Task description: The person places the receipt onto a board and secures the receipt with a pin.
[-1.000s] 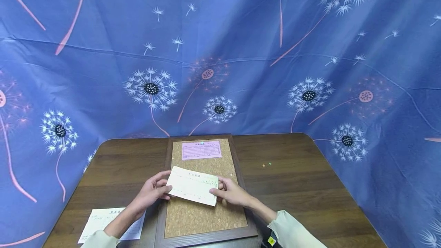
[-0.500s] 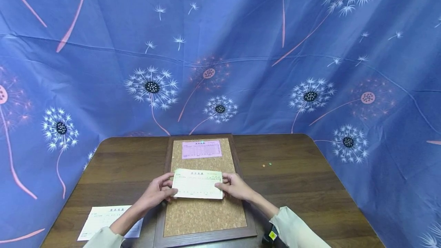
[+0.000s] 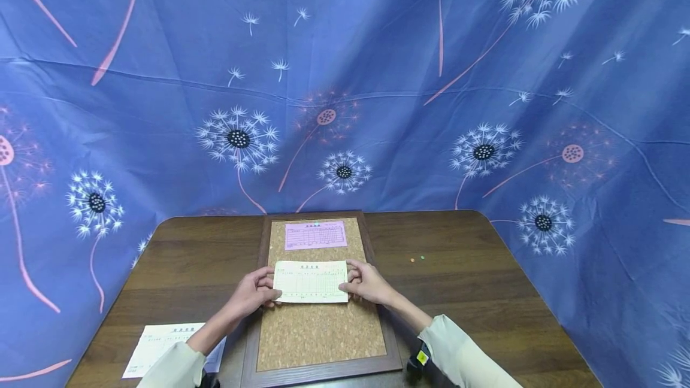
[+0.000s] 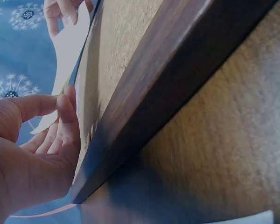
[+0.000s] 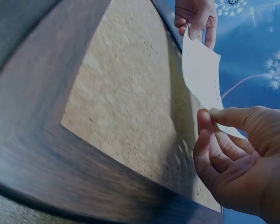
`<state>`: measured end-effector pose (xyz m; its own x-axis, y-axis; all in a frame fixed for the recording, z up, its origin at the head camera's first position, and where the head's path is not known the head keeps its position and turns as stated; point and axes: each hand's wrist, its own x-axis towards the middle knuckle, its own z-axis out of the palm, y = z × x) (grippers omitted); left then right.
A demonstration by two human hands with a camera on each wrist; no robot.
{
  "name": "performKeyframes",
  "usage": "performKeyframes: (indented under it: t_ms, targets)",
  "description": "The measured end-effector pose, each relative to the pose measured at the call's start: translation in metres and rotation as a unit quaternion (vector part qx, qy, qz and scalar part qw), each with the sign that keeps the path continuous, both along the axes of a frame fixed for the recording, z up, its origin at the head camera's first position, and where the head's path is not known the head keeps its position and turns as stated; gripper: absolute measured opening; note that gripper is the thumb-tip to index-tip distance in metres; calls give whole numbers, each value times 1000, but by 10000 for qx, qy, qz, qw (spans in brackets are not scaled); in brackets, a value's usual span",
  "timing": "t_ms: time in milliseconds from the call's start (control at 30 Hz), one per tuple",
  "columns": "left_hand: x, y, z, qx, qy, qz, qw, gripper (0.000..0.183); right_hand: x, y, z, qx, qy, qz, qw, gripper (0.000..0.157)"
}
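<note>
Both hands hold a pale yellow-green printed form by its two short ends, above the middle of a framed cork board. My left hand pinches the left end between thumb and fingers. At the right end my right hand does the same. In the left wrist view the paper bows slightly and stands off the cork. A shadow falls on the cork below the sheet in the right wrist view. Higher on the board lies a pink printed form, with a small green pin at its top edge.
White printed sheets lie on the wooden table at the lower left, partly behind the left forearm. Right of the board sit a small orange pin and a small green pin. A blue dandelion-print cloth hangs behind the table.
The form in both hands has turned from tilted to nearly level and shifted slightly right. Its printed lines show more clearly now. The pink form has stayed in place.
</note>
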<state>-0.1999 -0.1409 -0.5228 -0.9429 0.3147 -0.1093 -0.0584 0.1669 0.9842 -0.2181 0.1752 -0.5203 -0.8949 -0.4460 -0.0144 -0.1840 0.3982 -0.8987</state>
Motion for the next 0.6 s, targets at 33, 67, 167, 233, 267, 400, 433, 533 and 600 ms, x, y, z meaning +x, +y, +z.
performKeyframes:
  t_ms: [33, 67, 167, 233, 267, 400, 433, 533, 600]
  targets:
    - [-1, 1, 0, -2, -4, 18, 10000, 55, -2, 0, -1, -4, -32, -61, 10000, 71]
    - [-3, 1, -1, 15, -20, 40, 10000, 56, -4, 1, -2, 0, -49, -120, 9999, 70]
    - [-5, 5, 0, -22, -122, 204, 9997, 59, -8, 0, -2, -7, -75, -261, 9996, 68]
    - [-7, 9, -1, -94, -137, 326, 9993, 60, -10, -2, -2, -15, -66, -391, 9992, 66]
    - [-9, 11, -1, -149, -143, 411, 9989, 61, -11, -2, -2, -26, -59, -458, 9989, 65]
    - [-13, 17, -1, -345, -133, 741, 9966, 61, -15, -5, -3, 6, 22, -661, 9978, 64]
    - [-14, 19, -1, -366, -155, 818, 9959, 62, -16, -5, -4, 18, 43, -680, 9977, 64]
    - [-17, 21, -1, -415, -169, 916, 9948, 67, -20, -6, -5, 11, 112, -699, 9975, 62]
    - [-20, 22, -2, -503, -107, 928, 9944, 70, -22, -5, -7, -34, 185, -705, 9973, 61]
